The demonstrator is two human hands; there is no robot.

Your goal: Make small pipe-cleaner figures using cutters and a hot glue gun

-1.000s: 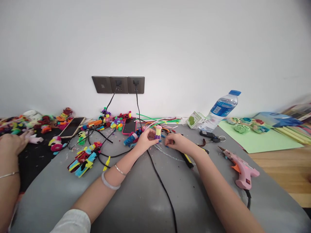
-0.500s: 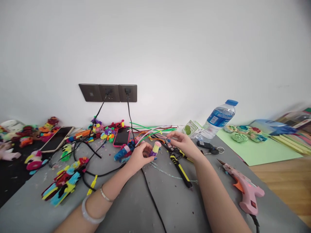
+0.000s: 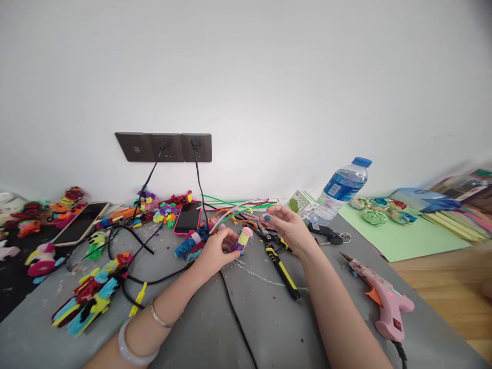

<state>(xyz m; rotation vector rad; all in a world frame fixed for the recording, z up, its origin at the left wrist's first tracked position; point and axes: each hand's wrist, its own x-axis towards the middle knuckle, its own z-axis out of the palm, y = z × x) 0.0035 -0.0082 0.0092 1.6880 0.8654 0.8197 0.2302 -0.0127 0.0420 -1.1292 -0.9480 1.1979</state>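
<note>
We see a white wall (image 3: 269, 92) behind a grey bench (image 3: 215, 328); on the bench's right side we find a pale green sheet (image 3: 403, 240) bearing several crinkled rosettes (image 3: 374, 218), and just left of it a blue-capped water bottle (image 3: 340, 189); nearer us lies a pink glue gun (image 3: 390, 300); our right hand (image 3: 288, 228) hovers by the loose coloured stems (image 3: 226, 217), fingers bent (we cannot tell whether they pinch anything); our left hand (image 3: 220, 252) grasps a small yellow-and-purple piece (image 3: 244, 237), pink at its top, between thumb and fingers over the middle of the bench; black-and-yellow pliers (image 3: 282, 271) lie beside the right hand; a key set (image 3: 334, 236) rests near the bottle.
</note>
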